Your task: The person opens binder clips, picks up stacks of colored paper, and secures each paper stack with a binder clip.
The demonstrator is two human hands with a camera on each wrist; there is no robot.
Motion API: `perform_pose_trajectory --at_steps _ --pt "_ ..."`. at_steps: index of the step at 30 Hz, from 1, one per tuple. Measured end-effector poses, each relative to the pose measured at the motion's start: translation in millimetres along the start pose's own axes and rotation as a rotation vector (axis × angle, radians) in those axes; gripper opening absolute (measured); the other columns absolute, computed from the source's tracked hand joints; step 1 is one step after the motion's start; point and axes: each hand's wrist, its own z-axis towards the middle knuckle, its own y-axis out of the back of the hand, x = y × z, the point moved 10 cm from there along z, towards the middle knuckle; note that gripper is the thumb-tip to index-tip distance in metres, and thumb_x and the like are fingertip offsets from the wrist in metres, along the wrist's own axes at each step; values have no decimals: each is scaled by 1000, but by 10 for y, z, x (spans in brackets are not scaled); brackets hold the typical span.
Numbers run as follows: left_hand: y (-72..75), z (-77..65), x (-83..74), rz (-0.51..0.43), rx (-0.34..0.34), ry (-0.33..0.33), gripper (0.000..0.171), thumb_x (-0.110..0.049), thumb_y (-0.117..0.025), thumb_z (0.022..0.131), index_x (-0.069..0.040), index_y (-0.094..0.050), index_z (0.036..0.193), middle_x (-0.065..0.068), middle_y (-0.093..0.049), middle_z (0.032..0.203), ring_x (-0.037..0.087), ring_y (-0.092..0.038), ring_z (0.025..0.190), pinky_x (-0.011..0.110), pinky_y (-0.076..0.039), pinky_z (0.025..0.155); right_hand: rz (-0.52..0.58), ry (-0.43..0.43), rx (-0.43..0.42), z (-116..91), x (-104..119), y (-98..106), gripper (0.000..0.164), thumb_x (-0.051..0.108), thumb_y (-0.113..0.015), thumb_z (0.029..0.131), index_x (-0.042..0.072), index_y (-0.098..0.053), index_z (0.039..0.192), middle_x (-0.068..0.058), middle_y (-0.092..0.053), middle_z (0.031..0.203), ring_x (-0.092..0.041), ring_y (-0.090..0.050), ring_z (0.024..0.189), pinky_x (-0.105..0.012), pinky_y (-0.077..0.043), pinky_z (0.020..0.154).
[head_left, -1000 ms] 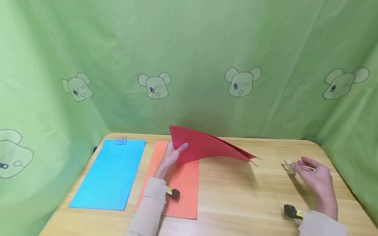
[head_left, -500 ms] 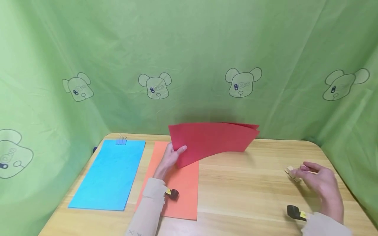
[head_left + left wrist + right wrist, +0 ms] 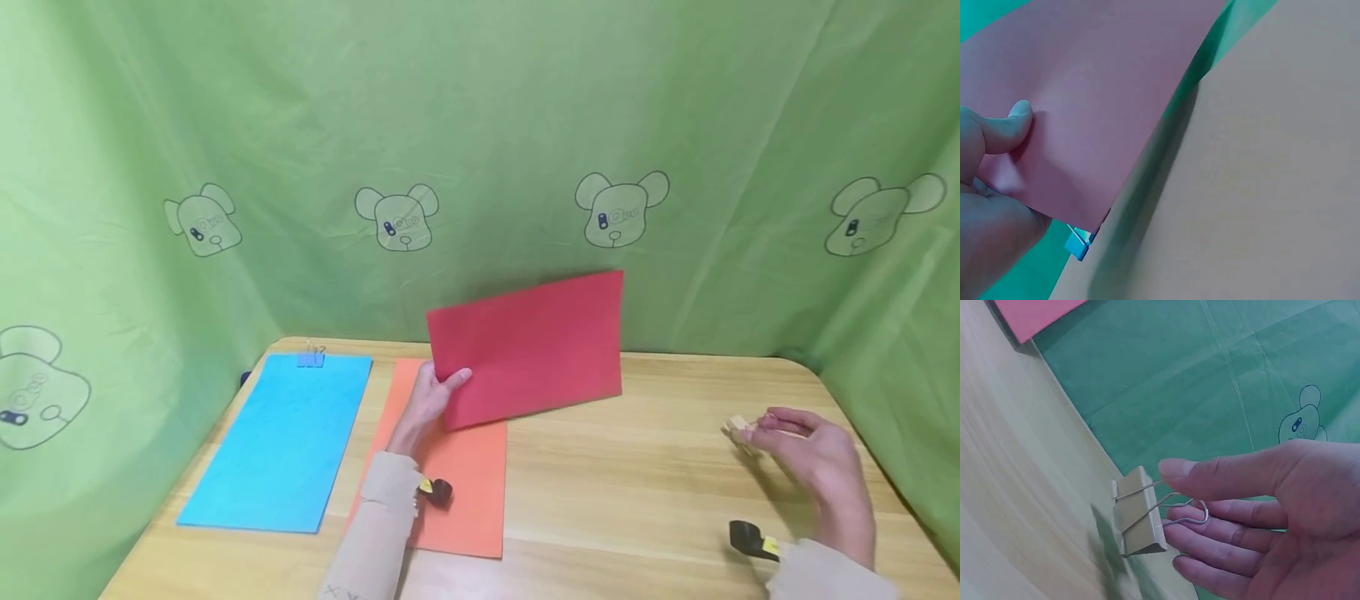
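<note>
My left hand (image 3: 431, 396) grips the left edge of a few red paper sheets (image 3: 536, 350), its thumb flat across the front face. The paper is raised and tilted above the table's back edge, overlapping the top of an orange paper (image 3: 468, 500). At the right, my right hand (image 3: 813, 458) pinches a yellowish binder clip (image 3: 1138, 512) by its wire handles, thumb on one side and fingers on the other. The clip's body points left, away from the palm. In the left wrist view, a small blue clip (image 3: 1077, 244) shows below the red paper's lower corner.
A blue paper stack (image 3: 277, 450) lies at the table's left, with a blue binder clip (image 3: 310, 360) on its top edge. The wooden table (image 3: 615, 500) runs back to a green curtain (image 3: 495, 125) with bear-head prints, which also hangs along both sides.
The red paper's right end has swung up and back from drooping, so the sheets now stand nearly flat together. My right hand with the binder clip has drifted slightly right and down.
</note>
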Motion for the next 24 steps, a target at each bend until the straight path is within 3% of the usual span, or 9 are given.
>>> perform_pose_trajectory --at_steps 2,4,8,11,14,24 --pt "15 -5 13 -5 -1 19 20 -9 -68 99 2 -65 116 9 -71 95 17 -66 80 31 -54 75 23 -2 -23 -5 17 26 76 41 -83 87 1 -51 143 35 -60 90 15 -56 80 -13 -43 69" --pt "27 -14 28 -16 5 38 22 -10 -68 99 1 -65 117 9 -70 96 18 -66 80 31 -54 75 60 -3 -53 -18 32 52 62 40 -85 85 12 -60 135 36 -61 88 15 -57 79 -11 -42 68" --pt "51 -31 60 -62 18 54 23 -8 -68 98 2 -64 118 10 -70 97 18 -67 82 31 -55 75 294 17 -95 -42 76 52 35 24 -91 80 32 -70 107 25 -71 85 9 -66 76 -8 -47 67" --pt "60 -45 78 -86 32 61 25 -7 -69 98 2 -64 120 10 -70 100 19 -67 84 32 -55 77 525 71 -77 -49 152 7 35 6 -91 77 28 -74 100 13 -76 87 1 -72 77 -12 -54 69" --pt "47 -58 91 -113 53 77 27 -6 -68 98 1 -63 123 10 -70 103 20 -68 87 32 -55 80 660 100 -65 -53 202 -16 37 -2 -88 77 24 -75 100 8 -77 89 -4 -74 78 -17 -57 71" --pt "-21 -52 105 -174 96 126 25 -8 -66 99 -1 -61 123 9 -70 102 21 -70 86 33 -56 79 665 109 -151 -73 221 68 48 4 -88 80 18 -63 118 15 -72 99 4 -69 82 -11 -53 71"
